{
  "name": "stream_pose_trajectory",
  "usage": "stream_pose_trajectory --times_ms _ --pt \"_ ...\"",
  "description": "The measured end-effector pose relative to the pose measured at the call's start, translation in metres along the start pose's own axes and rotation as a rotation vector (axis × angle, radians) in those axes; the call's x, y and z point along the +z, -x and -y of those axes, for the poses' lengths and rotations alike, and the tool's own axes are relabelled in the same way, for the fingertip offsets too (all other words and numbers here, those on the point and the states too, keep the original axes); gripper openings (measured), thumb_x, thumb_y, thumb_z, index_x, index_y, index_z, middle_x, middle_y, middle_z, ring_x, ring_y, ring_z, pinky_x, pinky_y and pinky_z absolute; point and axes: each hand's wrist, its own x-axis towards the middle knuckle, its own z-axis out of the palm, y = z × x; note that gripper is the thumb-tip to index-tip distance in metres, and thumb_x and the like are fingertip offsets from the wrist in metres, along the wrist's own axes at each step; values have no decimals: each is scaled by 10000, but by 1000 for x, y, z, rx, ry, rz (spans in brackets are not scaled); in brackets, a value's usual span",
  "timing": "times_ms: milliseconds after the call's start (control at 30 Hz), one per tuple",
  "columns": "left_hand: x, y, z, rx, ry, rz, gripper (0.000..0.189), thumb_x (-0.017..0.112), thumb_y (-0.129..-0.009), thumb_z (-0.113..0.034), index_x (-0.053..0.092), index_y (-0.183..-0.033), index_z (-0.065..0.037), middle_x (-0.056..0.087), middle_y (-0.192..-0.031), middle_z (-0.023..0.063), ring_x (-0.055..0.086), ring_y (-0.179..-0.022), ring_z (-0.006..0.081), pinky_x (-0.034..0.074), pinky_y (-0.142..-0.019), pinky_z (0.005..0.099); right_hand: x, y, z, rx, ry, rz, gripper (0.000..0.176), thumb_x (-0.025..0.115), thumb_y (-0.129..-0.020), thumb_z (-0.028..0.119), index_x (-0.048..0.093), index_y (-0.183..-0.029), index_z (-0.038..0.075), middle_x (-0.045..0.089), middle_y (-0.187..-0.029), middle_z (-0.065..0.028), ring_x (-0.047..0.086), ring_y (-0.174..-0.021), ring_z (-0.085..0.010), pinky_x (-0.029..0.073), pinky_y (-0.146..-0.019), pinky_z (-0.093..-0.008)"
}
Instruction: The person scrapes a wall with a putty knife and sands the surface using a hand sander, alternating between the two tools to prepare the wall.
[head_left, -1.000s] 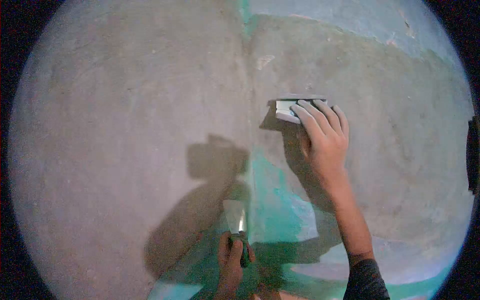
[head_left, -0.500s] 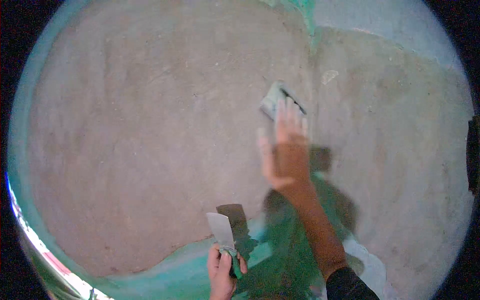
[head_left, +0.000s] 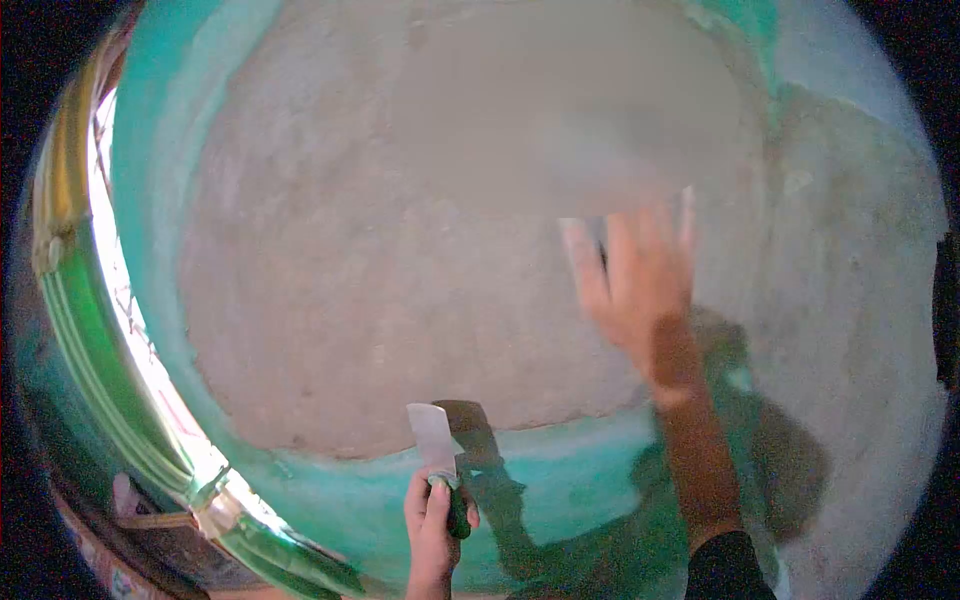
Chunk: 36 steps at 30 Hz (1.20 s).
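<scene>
My left hand [head_left: 436, 515] is wrapped round the dark green handle of a scraper [head_left: 432, 436], its pale flat blade pointing up. My right hand [head_left: 645, 270] reaches up against a bare grey-brown wall patch [head_left: 330, 290], fingers spread and stretched. The area at and above its fingertips is smeared, so a pale greyish shape [head_left: 615, 140] there is too blurred to make out, and I cannot tell how the hand touches it.
Green paint [head_left: 570, 450] borders the patch below and at the left. A bright opening [head_left: 135, 330] with a green and yellow frame [head_left: 90, 340] curves along the left side. Shadows of my arms and head fall on the wall at the lower right.
The view has swung left, showing more of the framed opening. My right hand has moved right in view, and the pale pad by its fingers is now blurred. My left hand still holds the scraper.
</scene>
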Motion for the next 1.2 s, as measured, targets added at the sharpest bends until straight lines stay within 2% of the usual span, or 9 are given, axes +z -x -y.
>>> stream_pose_trajectory --times_ms 33,133,333,433,633,733,933,1033,1200 --pt "-6 2 -5 8 -9 -26 267 517 -964 -267 488 -1066 -22 527 -743 71 528 -556 163 431 -517 292 1 -8 7 40 27 -40 747 523 -873 529 386 -1414 33 432 -1418 -199 369 -1344 -342 240 -1092 -553" --pt "-43 2 -20 29 -34 -87 313 513 -955 -333 466 -1040 -35 524 -693 70 516 -512 153 436 -481 280 -9 -7 73 -315 -211 162 748 525 -874 531 389 -1413 31 429 -1416 -205 376 -1335 -349 236 -1093 -558" --pt "-99 -8 -41 58 5 -89 230 497 -974 -244 496 -1035 -23 532 -740 73 523 -558 156 427 -517 280 7 -46 107 -132 -67 -46 727 541 -864 531 434 -1384 34 438 -1417 -179 393 -1323 -335 237 -1097 -551" --pt "-123 -14 -63 33 2 -82 235 496 -975 -247 499 -1028 -18 536 -767 76 524 -555 160 429 -514 282 12 -39 158 -422 -332 107 705 543 -862 522 453 -1372 44 435 -1424 -168 384 -1332 -329 231 -1100 -554" --pt "-181 -19 -90 61 -56 -115 256 497 -975 -261 503 -1016 -9 532 -773 78 527 -551 161 424 -510 277 26 -83 197 -222 -109 -34 773 595 -833 511 381 -1421 55 411 -1439 -176 362 -1352 -329 193 -1120 -556" --pt "-204 -19 -102 80 -80 -90 260 497 -975 -264 501 -1010 -6 529 -768 76 525 -550 158 417 -505 273 27 -57 250 -551 -403 128 734 585 -844 505 411 -1403 62 428 -1426 -171 374 -1344 -316 187 -1125 -552" --pt "-237 -19 -116 54 -79 -99 252 475 -979 -255 494 -1003 -4 528 -760 76 527 -562 155 415 -517 275 26 -81 274 -276 -161 13 688 597 -837 502 463 -1377 98 469 -1394 -144 412 -1316 -320 241 -1103 -558" --pt "-246 -18 -122 46 -90 -80 236 468 -978 -233 487 -1006 0 532 -768 80 528 -568 157 419 -532 273 39 -38 307 -649 -488 142 608 560 -860 485 514 -1316 86 487 -1387 -126 410 -1320 -299 250 -1097 -560" --pt "-255 -15 -119 61 -109 -127 341 467 -974 -377 449 -1027 -40 491 -758 70 488 -517 157 402 -458 282 28 -65 283 -315 -260 22 592 580 -853 445 497 -1345 127 496 -1379 -105 427 -1314 -269 247 -1106 -555"
